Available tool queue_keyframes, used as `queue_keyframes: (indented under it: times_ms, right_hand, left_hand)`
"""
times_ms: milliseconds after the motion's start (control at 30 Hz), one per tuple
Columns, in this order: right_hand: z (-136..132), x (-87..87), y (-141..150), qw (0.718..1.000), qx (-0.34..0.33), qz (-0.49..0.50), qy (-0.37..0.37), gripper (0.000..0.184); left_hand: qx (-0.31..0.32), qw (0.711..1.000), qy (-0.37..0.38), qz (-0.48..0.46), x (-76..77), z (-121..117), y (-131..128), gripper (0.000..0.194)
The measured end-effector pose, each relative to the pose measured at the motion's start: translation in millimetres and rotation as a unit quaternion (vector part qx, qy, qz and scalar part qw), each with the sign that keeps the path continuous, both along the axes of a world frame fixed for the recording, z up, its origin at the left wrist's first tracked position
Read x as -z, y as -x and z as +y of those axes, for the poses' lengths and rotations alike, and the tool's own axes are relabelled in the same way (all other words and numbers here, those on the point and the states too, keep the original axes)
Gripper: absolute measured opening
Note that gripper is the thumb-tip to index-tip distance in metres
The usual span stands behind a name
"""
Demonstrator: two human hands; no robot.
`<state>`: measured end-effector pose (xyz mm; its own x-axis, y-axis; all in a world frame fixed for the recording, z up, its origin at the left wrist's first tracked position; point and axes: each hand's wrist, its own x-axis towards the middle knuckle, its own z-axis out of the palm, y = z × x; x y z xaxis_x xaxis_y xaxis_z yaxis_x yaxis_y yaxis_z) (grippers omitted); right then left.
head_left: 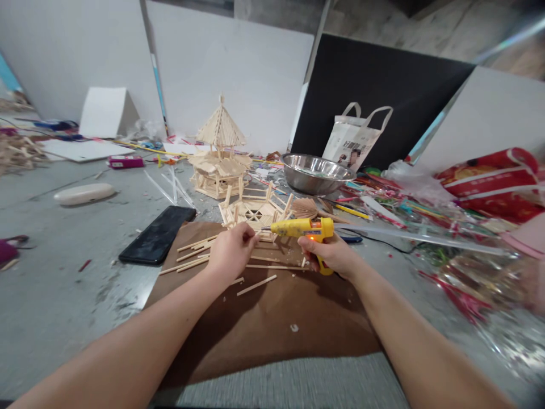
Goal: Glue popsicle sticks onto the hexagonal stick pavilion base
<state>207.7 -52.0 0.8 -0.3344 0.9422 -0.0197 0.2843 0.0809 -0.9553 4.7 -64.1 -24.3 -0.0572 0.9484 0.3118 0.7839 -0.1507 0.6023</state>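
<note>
My right hand (331, 254) is wrapped round the handle of a yellow glue gun (300, 228), whose nozzle points left toward my left hand. My left hand (232, 249) is closed in a pinch on a thin wooden stick at the near edge of a low six-sided stick frame (254, 211). Both hands hover over a brown paper sheet (272, 318) strewn with loose wooden sticks (193, 255). Behind the frame stands a finished stick pagoda (219, 153) with a pointed roof.
A black phone (158, 234) lies left of the brown sheet. A steel bowl (315, 172) and a white tote bag (355, 136) stand behind. Coloured wrappers and clutter (426, 221) fill the right side. White boards and a black board lean along the back.
</note>
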Motion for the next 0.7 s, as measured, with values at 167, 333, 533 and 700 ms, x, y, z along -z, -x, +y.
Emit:
queue_keyframes:
  times_ms: [167,333,533,700]
  right_hand:
    - [-0.5,-1.5,0.5,1.000,0.002,0.003,0.006,0.030]
    - [-0.7,-2.3,1.0,1.000,0.008,-0.006,0.012,0.031]
    - [-0.8,-1.4,0.2,1.000,0.007,0.001,0.010,0.033]
    - [0.0,-1.3,-0.1,1.000,0.011,-0.008,0.010,0.035]
  left_hand:
    - [-0.005,1.000,0.003,-0.001,0.1,-0.4,0.3,0.020]
    - [-0.002,1.000,0.008,0.001,-0.7,-0.2,0.3,0.022]
    - [-0.007,1.000,0.017,0.005,-1.6,-0.1,-0.4,0.023]
    - [0.000,1.000,0.014,0.012,-1.6,-0.3,-0.1,0.025]
